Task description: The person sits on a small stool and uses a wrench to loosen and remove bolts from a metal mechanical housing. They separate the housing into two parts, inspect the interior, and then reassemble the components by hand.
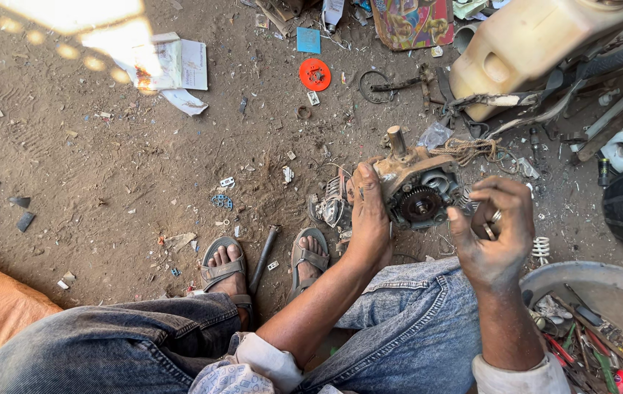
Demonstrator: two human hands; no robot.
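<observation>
Head view: a seated person in jeans and sandals looks down at a dirt floor (107,168) strewn with scrap.
Jug: a large cream plastic jug (537,44) lies at the top right among metal bars and straps, well apart from the hands.
Basin: a grey metal basin (581,281) just beside the right knee holds screwdrivers, pliers and small parts.
Engine part: a grimy engine casing (413,182) is held up above the floor in front of the knees; a short shaft stands from its top, a dark gear (421,204) shows on its open face, and frayed cord hangs off its right side.
Left hand: the left hand (368,219) is clasped around the casing's left side and carries it.
Right hand: the right hand (497,230), with rings on it, is loosely curled at the casing's right edge; whether it grips anything there I cannot tell.
Progress: judging by the bared gear, a cover is already off; gear and shaft remain in place.
Small bits: a bolt-like rod (264,257) between the feet, an orange disc (315,74), a white spring (541,249).
</observation>
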